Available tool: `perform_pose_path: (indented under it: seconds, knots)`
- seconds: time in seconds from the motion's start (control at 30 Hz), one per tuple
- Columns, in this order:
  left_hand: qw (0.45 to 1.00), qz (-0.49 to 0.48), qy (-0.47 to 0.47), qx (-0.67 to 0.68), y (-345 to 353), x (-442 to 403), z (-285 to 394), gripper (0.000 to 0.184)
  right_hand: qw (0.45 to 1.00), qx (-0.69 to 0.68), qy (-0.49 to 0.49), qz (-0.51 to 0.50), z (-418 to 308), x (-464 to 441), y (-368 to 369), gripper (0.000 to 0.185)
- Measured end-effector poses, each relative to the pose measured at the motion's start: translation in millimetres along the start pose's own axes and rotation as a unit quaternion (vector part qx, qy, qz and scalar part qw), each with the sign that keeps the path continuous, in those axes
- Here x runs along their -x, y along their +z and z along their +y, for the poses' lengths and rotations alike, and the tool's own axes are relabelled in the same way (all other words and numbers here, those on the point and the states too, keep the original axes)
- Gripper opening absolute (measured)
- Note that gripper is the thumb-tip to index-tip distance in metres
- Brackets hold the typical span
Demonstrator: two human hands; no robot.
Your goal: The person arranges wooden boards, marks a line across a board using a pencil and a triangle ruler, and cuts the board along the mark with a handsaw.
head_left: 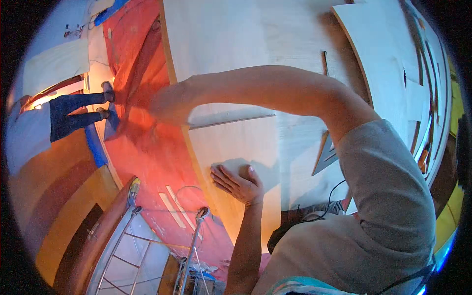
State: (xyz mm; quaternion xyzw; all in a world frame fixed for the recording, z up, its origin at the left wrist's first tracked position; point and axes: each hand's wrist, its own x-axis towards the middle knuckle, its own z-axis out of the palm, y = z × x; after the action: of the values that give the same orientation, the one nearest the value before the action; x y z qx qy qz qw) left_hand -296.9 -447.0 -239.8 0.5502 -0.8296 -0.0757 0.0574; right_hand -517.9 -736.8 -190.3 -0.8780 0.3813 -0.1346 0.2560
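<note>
The left hand (237, 185) lies flat and spread out, grasping nothing, on a pale board (241, 140) that reaches out on every side of it. The board looks stiff, not very heavy and smooth enough to slide; its thin edges, to the left of the hand and ahead of it, seem the best places to take hold, and the corners could chip. Ahead of the left hand hangs the right hand (169, 104), too blurred to tell whether it grips anything. To the right of the left hand is a pointed grey tool (323, 160); to its left, two thin strips (172, 210) lie on a red sheet (147, 147), with a person (73, 117) well beyond
</note>
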Motion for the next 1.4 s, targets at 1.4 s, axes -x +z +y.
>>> perform_pose_path:
  seconds: [1.4]
  knots:
    - [0.981, 0.051, -0.107, 0.151, -30, 248, -212, 0.045, 0.782, -0.351, 0.509, 0.079, -473, 285, 320, 0.044]
